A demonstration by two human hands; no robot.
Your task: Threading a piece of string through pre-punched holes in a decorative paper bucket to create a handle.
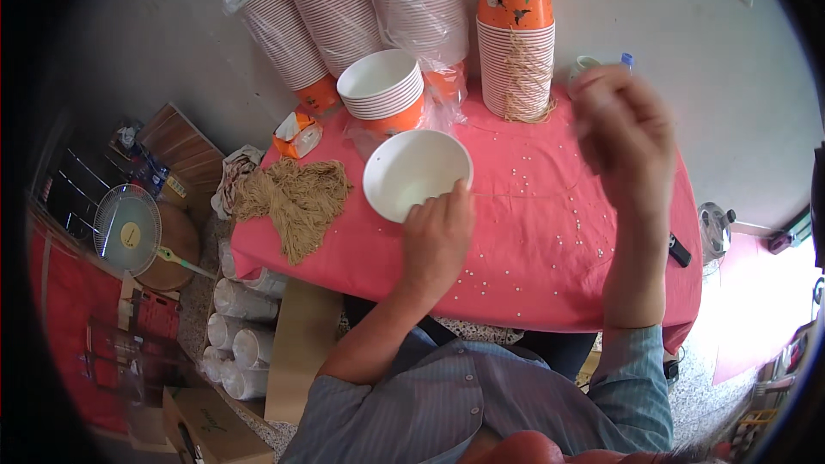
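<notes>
A white paper tub (417, 163) lies tilted on the pink-covered table (533, 275), its mouth facing me. My left hand (440, 232) is closed on the tub's near rim. My right hand (627, 133) is raised above the table's right side, blurred by motion. Its fingers curl together, and whatever they hold cannot be made out. A thin cord (516, 197) runs rightward from beside the tub. To the left lies a heap of tan cords (296, 198). Behind the tub stands a short stack of orange-and-white tubs (382, 94).
Tall plastic-wrapped tub stacks (331, 17) lean by the wall. Another tub stack (516, 43) has cords hanging down it. An orange tissue pack (297, 135) sits near the cord heap. Small white bits dot the cloth. A black object (679, 250) lies at the right edge.
</notes>
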